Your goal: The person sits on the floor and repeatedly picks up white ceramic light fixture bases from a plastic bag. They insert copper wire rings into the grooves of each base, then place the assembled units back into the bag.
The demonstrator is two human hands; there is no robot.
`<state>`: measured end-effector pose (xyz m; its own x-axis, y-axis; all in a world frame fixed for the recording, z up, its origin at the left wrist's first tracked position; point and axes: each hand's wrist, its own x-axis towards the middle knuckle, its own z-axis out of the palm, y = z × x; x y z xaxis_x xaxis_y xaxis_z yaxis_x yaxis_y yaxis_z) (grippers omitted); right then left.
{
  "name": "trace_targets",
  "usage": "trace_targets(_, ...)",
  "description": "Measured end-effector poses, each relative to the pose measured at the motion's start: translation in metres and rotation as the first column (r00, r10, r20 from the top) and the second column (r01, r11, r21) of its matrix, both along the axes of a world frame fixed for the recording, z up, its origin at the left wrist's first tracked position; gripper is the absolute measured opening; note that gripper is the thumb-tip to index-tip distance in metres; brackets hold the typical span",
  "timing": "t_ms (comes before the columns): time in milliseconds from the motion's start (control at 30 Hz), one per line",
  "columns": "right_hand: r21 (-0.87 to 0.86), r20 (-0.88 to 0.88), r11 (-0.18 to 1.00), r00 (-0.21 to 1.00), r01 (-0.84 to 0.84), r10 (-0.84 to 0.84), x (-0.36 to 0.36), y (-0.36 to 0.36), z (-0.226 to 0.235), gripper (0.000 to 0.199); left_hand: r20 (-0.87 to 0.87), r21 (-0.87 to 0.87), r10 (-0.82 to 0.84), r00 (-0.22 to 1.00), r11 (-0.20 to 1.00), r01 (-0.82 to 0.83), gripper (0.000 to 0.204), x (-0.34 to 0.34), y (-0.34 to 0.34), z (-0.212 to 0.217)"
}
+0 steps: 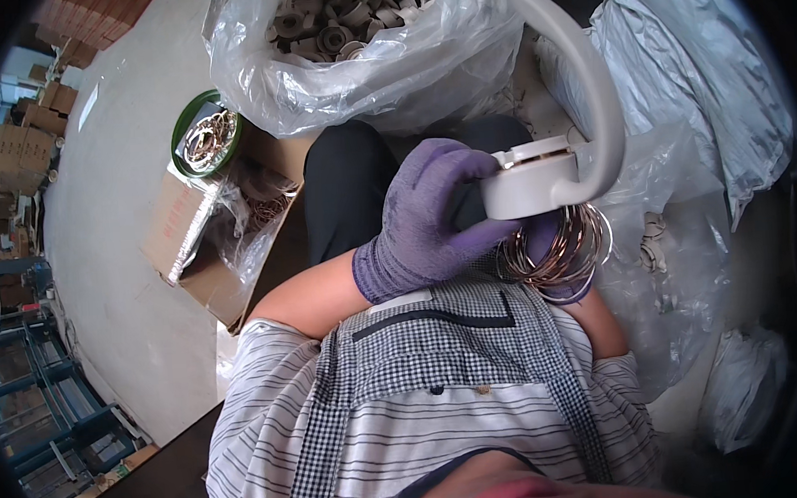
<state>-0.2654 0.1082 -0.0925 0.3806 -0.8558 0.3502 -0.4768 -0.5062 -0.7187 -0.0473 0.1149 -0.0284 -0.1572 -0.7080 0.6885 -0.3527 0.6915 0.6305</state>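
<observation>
My left hand (425, 213), in a purple knit glove, pinches the side of a pale plastic part (527, 191). This part has a round collar with a long, hooked handle curving up and over at the right. A thin copper-coloured band shows in the gap near the collar's top. Below and behind it is my right hand (546, 233), also purple-gloved, its fingers mostly hidden by the part. A bunch of thin metal rings (568, 255), copper and silver in colour, hangs around the right hand and wrist.
Ahead, a clear plastic bag (352, 92) holds many pale plastic parts. At the left, a cardboard box (223, 283) carries a green-rimmed bowl (179, 144) of metal rings; more lie inside. White sacks (653, 78) and a clear bag (684, 295) with a few parts lie at the right.
</observation>
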Motion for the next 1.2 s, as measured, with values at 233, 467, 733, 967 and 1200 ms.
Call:
trace_targets(233,-0.133,-0.248,0.990,0.966,0.045,-0.077,-0.013,0.003,-0.008,0.049,0.078,-0.049,0.009,0.997,0.999,-0.005,0.052,-0.007,-0.003,0.003)
trace_targets(467,-0.501,-0.491,0.862,0.795,0.076,-0.356,-0.035,0.032,-0.015,0.045,-0.004,0.131,-0.158,0.987,0.979,0.157,0.062,-0.010,-0.019,-0.024)
trace_targets(733,-0.445,0.033,0.623,0.707,0.643,-0.706,-0.263,0.065,-0.016,0.047,-0.273,0.557,-0.243,0.931,0.749,0.359,0.070,-0.011,-0.008,-0.077)
trace_targets(967,0.093,-0.305,0.297,0.311,0.950,-0.900,-0.403,0.111,-0.067,0.033,-0.168,0.578,-0.301,0.939,0.742,0.341,0.058,-0.005,-0.010,-0.081)
trace_targets(1200,0.283,0.047,0.446,0.452,0.849,-0.891,-0.414,0.079,-0.086,0.028,0.133,0.363,-0.223,0.966,0.918,0.161,0.054,0.024,-0.029,-0.055)
